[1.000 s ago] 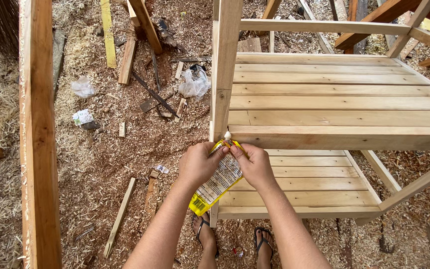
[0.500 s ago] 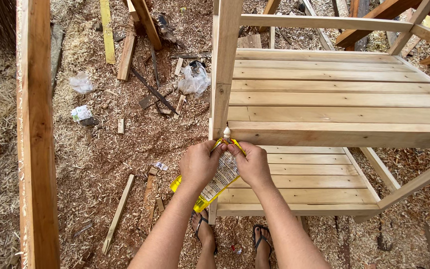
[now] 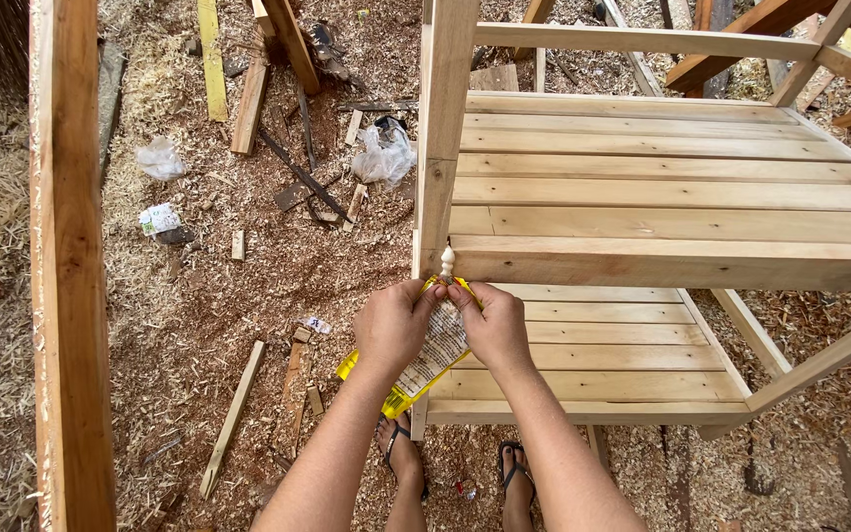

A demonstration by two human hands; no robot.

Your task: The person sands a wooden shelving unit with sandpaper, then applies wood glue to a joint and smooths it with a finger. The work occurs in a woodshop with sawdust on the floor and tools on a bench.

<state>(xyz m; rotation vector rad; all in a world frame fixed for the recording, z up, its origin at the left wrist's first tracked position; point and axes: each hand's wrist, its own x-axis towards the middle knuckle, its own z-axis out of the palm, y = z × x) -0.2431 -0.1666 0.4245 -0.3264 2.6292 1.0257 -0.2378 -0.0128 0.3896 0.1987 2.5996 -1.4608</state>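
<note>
Head view: both hands (image 3: 445,325) grip glue bottle (image 3: 425,360), nozzle at shelf edge (image 3: 642,266).

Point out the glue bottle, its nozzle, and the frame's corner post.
glue bottle (image 3: 425,365), head view, on its label between the hands.
nozzle (image 3: 447,262), head view, on the pale tip.
corner post (image 3: 442,118), head view, on its upper face.

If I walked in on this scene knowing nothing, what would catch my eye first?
Most likely the pale wooden slatted shelf frame filling the right side, with both hands meeting at its front corner post. The left hand and right hand together hold a yellow plastic packet with a pale nozzle right against the wood. Around it, the sawdust-covered ground is strewn with wood offcuts and crumpled plastic bags.
</note>
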